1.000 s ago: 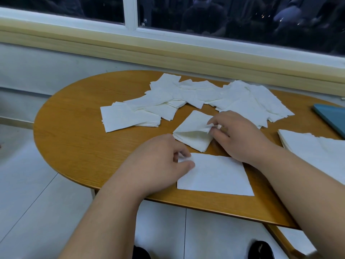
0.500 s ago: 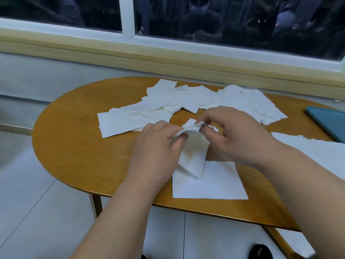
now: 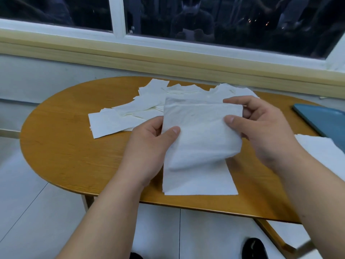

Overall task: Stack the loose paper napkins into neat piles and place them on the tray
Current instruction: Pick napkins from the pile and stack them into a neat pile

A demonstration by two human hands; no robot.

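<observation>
Task early: most loose napkins (image 3: 149,107) lie scattered upper centre on the oval wooden table (image 3: 65,146); blue tray (image 3: 323,120) at right edge looks bare where visible. Left hand (image 3: 149,146) and right hand (image 3: 261,128) both pinch a soft, limp white napkin (image 3: 201,131), mid-frame, above a flat square napkin (image 3: 197,182). Another white stack (image 3: 324,152) sits right.

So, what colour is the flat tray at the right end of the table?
The flat tray is dull teal-blue, shown best in the head view.
</observation>
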